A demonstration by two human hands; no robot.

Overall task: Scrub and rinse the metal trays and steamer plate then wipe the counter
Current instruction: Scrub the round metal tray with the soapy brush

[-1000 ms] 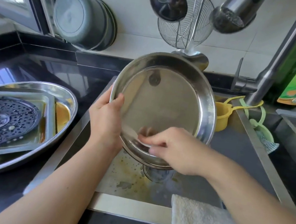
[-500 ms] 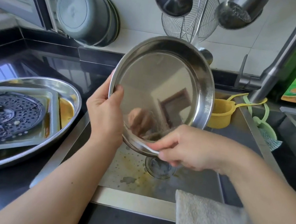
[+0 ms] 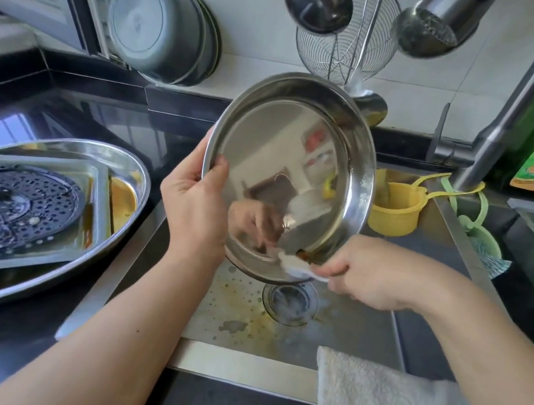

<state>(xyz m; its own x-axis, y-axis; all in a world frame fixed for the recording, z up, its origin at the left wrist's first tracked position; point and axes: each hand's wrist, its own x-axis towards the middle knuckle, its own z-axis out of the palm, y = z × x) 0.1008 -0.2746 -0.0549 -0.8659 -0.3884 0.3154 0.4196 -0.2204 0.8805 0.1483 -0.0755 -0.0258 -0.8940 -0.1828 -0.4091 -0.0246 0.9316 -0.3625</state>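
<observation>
Both hands [image 3: 197, 206] on round tray [image 3: 300, 158]

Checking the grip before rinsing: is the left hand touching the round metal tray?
Touching. The head view shows the left hand gripping the round metal tray's left rim, thumb on its inner face.

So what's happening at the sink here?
A person is cleaning a round metal tray over the sink. The left hand grips its rim and tilts it up, while the right hand pinches a small white wipe against the tray's lower edge, where some brown residue sits. On the counter to the left, a perforated steamer plate lies in a rectangular tray inside a large oval tray, all apparently still greasy.
</observation>
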